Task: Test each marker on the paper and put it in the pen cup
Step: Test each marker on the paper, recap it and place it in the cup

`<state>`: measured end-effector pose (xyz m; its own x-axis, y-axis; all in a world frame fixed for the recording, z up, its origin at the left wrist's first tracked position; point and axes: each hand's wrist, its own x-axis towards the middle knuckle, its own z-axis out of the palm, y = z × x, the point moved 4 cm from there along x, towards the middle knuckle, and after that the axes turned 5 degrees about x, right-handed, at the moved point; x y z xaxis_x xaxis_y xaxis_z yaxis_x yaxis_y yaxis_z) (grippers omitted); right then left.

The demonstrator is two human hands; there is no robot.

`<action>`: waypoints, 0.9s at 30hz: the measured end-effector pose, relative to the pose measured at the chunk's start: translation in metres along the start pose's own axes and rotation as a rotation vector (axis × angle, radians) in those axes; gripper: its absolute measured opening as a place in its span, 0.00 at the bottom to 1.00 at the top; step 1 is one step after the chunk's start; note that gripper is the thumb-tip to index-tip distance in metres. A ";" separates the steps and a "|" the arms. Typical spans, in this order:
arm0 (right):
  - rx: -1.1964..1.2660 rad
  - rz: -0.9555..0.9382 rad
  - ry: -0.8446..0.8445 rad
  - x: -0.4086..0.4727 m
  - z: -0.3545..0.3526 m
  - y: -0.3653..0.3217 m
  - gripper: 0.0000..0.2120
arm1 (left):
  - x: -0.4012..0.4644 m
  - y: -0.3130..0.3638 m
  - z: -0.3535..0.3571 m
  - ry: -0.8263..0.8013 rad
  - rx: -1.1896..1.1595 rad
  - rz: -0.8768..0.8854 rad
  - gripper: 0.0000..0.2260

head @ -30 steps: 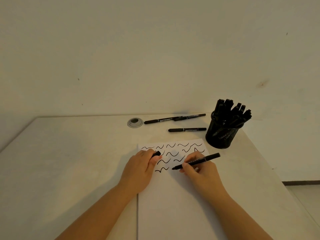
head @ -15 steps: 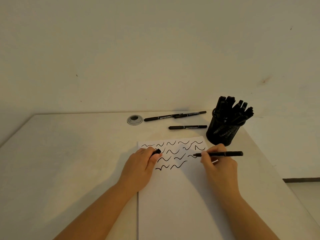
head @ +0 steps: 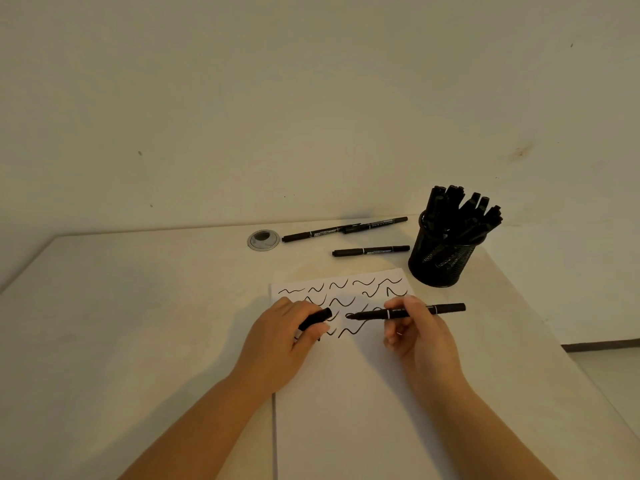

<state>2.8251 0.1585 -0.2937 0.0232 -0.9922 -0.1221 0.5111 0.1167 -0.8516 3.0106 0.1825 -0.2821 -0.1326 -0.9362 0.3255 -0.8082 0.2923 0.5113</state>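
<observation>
Now marker (head: 408,312) in right hand (head: 420,336), tip facing cap (head: 314,319) in left hand (head: 282,344).

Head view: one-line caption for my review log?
Right hand holds uncapped marker over squiggle-marked paper; left hand holds its cap.

Three loose markers (head: 370,251), one held marker (head: 408,311), one cap (head: 313,319), one pen cup (head: 441,263), one paper (head: 346,393).

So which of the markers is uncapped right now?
The marker in the right hand; its bare tip points left over the paper. The three loose ones by the wall are capped.
</observation>
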 end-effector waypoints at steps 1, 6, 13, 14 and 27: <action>-0.035 -0.013 -0.017 0.000 -0.001 0.002 0.20 | 0.000 0.000 0.000 -0.004 -0.009 0.005 0.14; -0.038 -0.021 -0.037 0.000 -0.002 0.004 0.14 | 0.001 -0.001 0.004 -0.029 0.004 0.041 0.21; -0.099 -0.041 -0.052 0.000 -0.002 0.005 0.11 | 0.001 0.000 0.006 -0.029 -0.003 0.092 0.18; -0.121 -0.045 -0.055 -0.001 -0.001 0.005 0.11 | 0.001 0.001 0.006 -0.028 -0.005 0.102 0.17; -0.317 -0.129 -0.244 -0.015 0.015 0.003 0.04 | -0.003 0.017 0.008 -0.036 0.045 0.174 0.16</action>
<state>2.8393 0.1728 -0.2869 0.1981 -0.9762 0.0877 0.2343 -0.0397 -0.9714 2.9930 0.1891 -0.2810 -0.2929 -0.8788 0.3768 -0.7959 0.4425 0.4133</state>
